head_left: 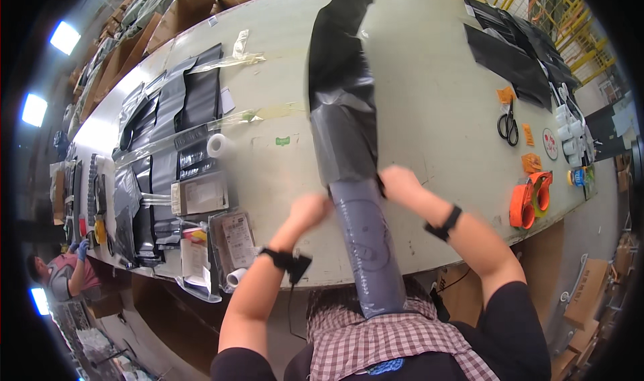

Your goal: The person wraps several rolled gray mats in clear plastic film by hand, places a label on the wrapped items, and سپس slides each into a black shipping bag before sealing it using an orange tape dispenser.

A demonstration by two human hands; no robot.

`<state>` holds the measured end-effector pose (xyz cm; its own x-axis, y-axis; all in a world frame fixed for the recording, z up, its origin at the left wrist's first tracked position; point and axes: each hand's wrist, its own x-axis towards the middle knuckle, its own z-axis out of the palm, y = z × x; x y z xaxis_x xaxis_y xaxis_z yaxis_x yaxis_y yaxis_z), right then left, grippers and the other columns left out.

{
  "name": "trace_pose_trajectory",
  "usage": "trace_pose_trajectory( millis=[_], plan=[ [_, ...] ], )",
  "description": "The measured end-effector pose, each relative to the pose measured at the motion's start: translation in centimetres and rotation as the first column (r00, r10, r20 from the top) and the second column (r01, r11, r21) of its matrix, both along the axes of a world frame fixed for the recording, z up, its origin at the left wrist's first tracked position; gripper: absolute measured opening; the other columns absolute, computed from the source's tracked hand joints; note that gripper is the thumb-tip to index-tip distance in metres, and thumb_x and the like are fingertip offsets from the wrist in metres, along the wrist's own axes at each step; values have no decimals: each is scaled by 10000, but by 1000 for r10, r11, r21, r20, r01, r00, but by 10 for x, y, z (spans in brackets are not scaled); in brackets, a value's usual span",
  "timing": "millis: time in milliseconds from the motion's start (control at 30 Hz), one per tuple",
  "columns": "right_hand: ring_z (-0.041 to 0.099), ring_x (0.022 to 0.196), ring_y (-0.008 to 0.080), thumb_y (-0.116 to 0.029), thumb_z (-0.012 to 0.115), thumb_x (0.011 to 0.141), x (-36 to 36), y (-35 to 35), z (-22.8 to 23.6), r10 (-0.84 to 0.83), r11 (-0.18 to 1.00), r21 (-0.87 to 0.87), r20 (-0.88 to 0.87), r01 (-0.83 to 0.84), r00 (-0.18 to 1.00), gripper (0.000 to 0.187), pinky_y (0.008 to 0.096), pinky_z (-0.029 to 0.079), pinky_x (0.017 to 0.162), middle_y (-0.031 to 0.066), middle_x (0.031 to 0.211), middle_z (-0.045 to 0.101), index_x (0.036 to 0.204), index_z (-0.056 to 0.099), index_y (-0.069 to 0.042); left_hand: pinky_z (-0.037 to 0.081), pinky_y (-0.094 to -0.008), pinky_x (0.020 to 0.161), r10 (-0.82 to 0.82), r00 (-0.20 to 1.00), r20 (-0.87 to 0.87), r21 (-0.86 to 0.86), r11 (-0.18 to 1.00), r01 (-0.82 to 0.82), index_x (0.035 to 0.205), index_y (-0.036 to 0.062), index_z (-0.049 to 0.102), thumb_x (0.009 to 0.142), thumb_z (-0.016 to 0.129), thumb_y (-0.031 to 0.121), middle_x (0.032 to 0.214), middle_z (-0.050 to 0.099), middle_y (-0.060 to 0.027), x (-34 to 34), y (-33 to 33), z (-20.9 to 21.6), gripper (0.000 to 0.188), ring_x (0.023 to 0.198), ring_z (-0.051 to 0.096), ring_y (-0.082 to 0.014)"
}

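A long grey roll (369,253) in clear, printed plastic wrap points away from my waist across the table edge. Its far part is inside a black plastic mailing bag (343,129), whose mouth lies around the roll. My left hand (312,211) is closed at the left side of the bag's mouth. On the opposite side, my right hand (400,184) is closed on the bag's rim, where a dark bit of plastic shows by the fingers. The far end of the bag is flat and smeared by motion, rising past the top of the view.
Stacks of black bags (168,106) lie on the left of the table (268,173), with a white tape roll (217,145) and small boxes (201,194). Toward the right are black scissors (508,127), orange tape dispensers (530,203) and more black bags (513,62). Another person (70,274) stands far left.
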<state>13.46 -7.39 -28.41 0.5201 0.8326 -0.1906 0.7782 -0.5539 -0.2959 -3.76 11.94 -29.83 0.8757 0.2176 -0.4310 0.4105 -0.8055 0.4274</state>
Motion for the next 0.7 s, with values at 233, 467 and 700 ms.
trace_pose_trajectory(
  millis=[233,467,700],
  plan=[
    [634,743,393,-163,616,674,-138,-151,36,44,959,-234,-442,-162,896,194,484,513,682,215,740,635,820,662,-43,498,-459,732,-429,874,-227,-436,848,303,896,54,667,886,503,310,860,654,-191,-119,-104,38,304,834,628,-376],
    [642,616,290,-167,594,779,-83,-92,61,-152,839,140,-868,526,473,180,385,487,586,186,668,630,800,661,-2,493,-396,657,239,947,216,-618,784,-57,760,58,687,903,460,173,750,669,-159,-43,-67,48,291,693,638,-295],
    [637,664,283,-197,634,829,-93,-153,27,-340,940,-162,-413,300,845,198,393,492,633,150,715,647,776,622,-7,490,-404,718,-306,942,-137,-412,882,227,771,55,679,968,398,401,707,647,-146,-100,-102,26,487,738,635,-311]
  ],
)
